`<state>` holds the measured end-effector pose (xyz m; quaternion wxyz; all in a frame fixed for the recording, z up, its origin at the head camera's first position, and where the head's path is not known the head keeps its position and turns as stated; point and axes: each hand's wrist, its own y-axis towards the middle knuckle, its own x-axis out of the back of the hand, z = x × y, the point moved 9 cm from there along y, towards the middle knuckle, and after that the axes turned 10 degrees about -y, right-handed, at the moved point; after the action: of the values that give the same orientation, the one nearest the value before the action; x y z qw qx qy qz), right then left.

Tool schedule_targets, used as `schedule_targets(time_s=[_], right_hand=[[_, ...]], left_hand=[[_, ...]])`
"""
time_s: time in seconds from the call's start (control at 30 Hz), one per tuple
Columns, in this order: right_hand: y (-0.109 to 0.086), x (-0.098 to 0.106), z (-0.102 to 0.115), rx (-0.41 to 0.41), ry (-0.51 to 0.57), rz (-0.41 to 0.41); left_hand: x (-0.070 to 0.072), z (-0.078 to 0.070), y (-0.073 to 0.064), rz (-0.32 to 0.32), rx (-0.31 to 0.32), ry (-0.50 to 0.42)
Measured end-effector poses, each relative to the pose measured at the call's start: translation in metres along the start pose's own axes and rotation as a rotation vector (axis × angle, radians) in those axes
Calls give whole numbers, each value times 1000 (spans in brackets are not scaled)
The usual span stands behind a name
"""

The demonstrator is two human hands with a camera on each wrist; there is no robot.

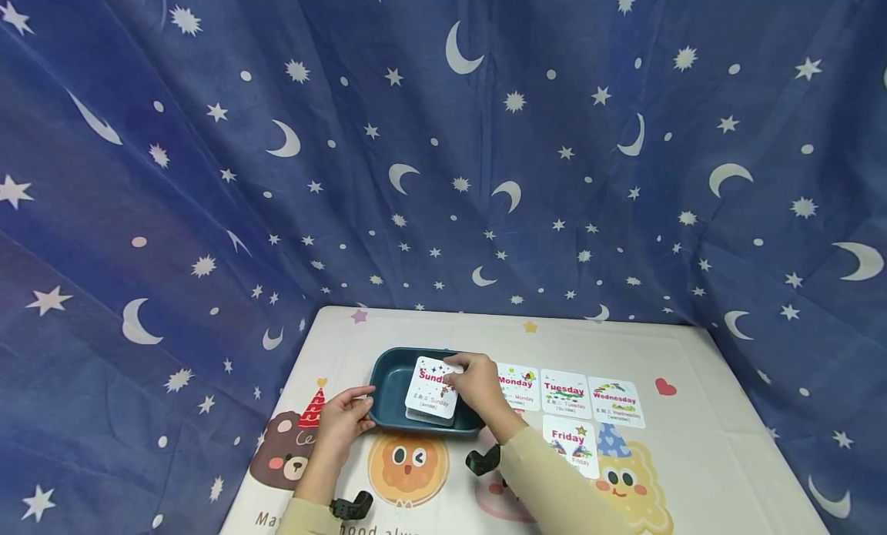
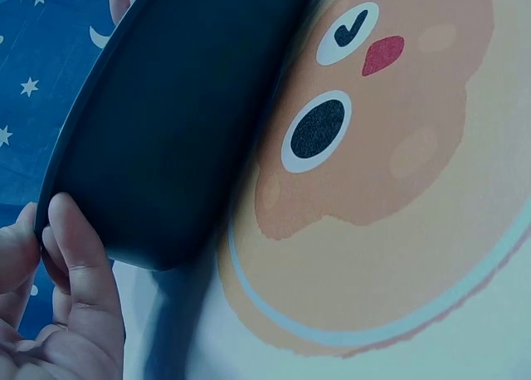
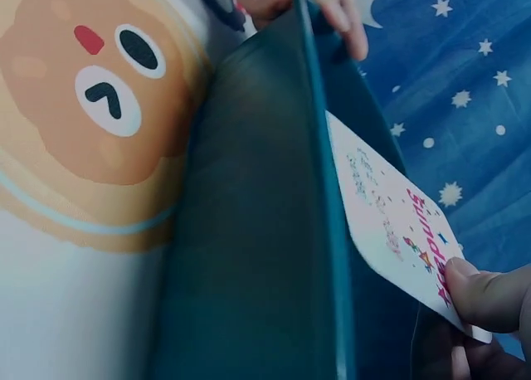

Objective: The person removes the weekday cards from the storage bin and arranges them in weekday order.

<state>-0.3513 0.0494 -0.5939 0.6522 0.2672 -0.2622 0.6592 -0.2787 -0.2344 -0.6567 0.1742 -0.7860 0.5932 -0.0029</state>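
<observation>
Blue starry curtain [image 1: 520, 150] at the back, pale counter [image 1: 700, 435] in front, with a dark teal bin [image 1: 391, 389] on it, long side running left-right. Left hand [image 1: 346, 416] is at the bin's near-left corner, grip pinching the rim, thumb against fingers. Right hand [image 1: 481, 385] comes in over the bin's right end, wrist bent in, grip pinching the upper right corner of the Sunday card [image 1: 433, 385], thumb on the printed face. That card's over the bin, face up, title edge toward the bin's far side and tipped higher, whole thing turned a bit clockwise. Looks close to square, so can't really call a long axis. Right of the bin: Monday [image 1: 518, 389], Tuesday [image 1: 566, 394] and Wednesday [image 1: 616, 402] cards in a row, Friday card [image 1: 571, 446] just below Tuesday.
</observation>
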Motion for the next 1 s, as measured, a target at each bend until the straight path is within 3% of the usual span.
schedule_targets(time_s=[0.43,1.0], right_hand=[[-8,34,-9,-18,28,16],[-25,74,-47,-48,61,8]], left_hand=[[-1,-2,-2,-7,18,14],[0,2,2,1,17,4]])
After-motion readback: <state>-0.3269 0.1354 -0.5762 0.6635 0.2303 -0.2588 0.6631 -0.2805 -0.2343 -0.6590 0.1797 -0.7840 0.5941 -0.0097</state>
